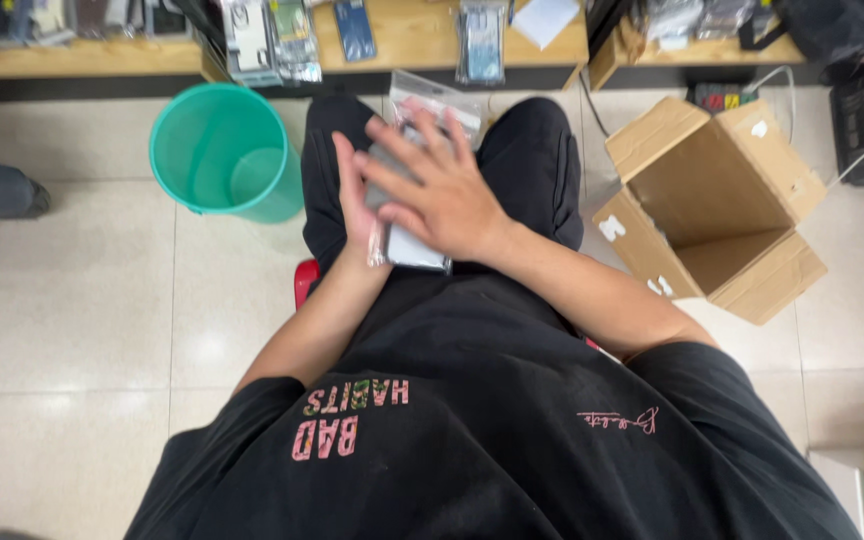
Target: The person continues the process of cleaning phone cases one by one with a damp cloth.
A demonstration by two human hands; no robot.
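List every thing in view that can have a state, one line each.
Clear plastic pouch: lying flat on the lap, pressed between both hands.
Left hand: open, along the pouch's left edge.
Right hand: flat, fingers spread on top of the pouch.
Green bucket: upright on the floor; contents cannot be told.
Cardboard box: open, flaps out, tipped on its side, looks empty.

Single head cam, you're looking steeply down your own torso at your lap, close range. Your hands [422, 190] sit centre frame. Floor [72, 330] fills both sides; shelf [432, 40] edge runs along the top. No second view.
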